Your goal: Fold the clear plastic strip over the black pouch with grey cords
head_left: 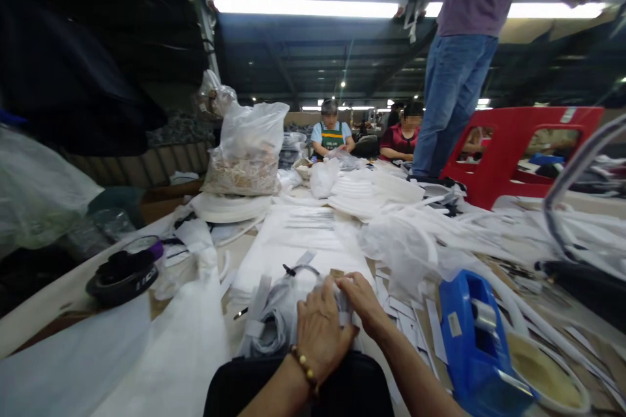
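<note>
A grey, soft-looking bundle of rolled fabric and straps (274,332) lies in front of me, with a thin dark cord looped at its top. My left hand (320,326), with a beaded bracelet at the wrist, is over its right part, fingers closed down on it. From the right side, my right hand (362,296) grips the same bundle's upper edge, fingertips close to those of the left. A small brown tag (336,272) shows just beyond the fingertips. Both hands hide much of the bundle. Nearest me is a black padded object (293,391).
A blue tape dispenser (474,339) stands at right beside a tape roll (542,371). Behind the bundle lies a stack of white sheets (293,234). A black cap-like item (124,273) sits left. Co-workers sit beyond; one person (454,78) stands up high near a red plastic frame (518,150).
</note>
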{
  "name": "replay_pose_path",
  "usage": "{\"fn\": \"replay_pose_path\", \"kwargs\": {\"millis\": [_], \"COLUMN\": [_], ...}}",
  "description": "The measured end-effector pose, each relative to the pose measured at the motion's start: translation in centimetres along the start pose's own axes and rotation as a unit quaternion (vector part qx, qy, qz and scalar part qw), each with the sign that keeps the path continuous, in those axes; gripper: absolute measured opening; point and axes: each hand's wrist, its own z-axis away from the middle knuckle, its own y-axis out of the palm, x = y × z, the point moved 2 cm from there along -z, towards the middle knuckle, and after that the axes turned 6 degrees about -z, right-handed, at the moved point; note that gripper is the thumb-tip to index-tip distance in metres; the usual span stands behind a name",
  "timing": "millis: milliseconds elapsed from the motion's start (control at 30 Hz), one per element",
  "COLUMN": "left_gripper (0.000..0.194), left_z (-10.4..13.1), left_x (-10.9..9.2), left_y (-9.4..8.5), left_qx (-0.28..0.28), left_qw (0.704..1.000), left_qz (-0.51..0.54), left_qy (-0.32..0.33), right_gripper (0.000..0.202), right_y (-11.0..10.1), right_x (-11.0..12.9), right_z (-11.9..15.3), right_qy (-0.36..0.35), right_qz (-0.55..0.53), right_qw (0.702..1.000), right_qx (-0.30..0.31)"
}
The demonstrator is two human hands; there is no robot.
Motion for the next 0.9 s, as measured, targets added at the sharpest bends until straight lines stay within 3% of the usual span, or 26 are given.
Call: {"fn": "replay_pose_path", "kwargs": {"millis": [67, 167, 233, 533, 700, 800, 900], "left_gripper": [0.073, 0.043, 0.036, 0.043, 0.041, 0.046, 0.068], "left_z": [-0.2, -0.7, -0.9, -0.9, -0.7, -0.1, 0.5], "left_x": [-0.7, -1.5, -1.9, -1.8, -1.7, -1.5, 0.1], "left_y": [0.5, 0.9, 1.0, 2.7, 3.0, 2.5, 0.5], "left_qx": [0.015, -0.01, -0.028, 0.037, 0.076, 0.091, 0.074], "left_qw": [1.0, 0.996, 0.995, 0.996, 0.995, 0.994, 0.996], "left_qz": [-0.01, -0.015, -0.018, -0.021, 0.0, 0.023, 0.051], "left_qy": [-0.024, -0.082, -0.097, -0.075, -0.068, -0.065, -0.019], "right_gripper": [0.014, 0.024, 0.028, 0.01, 0.016, 0.017, 0.023], "right_y": [0.1, 0.0, 0.1, 1.6, 2.0, 1.5, 0.0], "right_x": [0.0, 0.2, 0.1, -2.5, -3.0, -2.6, -2.1], "right_z": [0.0, 0.0, -0.1, -2.7, -3.2, -2.8, -2.4], "right_qy": [-0.024, -0.046, -0.051, -0.024, -0.022, -0.031, -0.042], "right_qz": [-0.024, -0.032, -0.024, 0.0, 0.028, 0.05, 0.074], "right_qw": [0.999, 0.997, 0.998, 1.0, 0.999, 0.998, 0.996], "right_qx": [0.033, 0.048, 0.039, 0.002, -0.025, -0.015, -0.01]}}
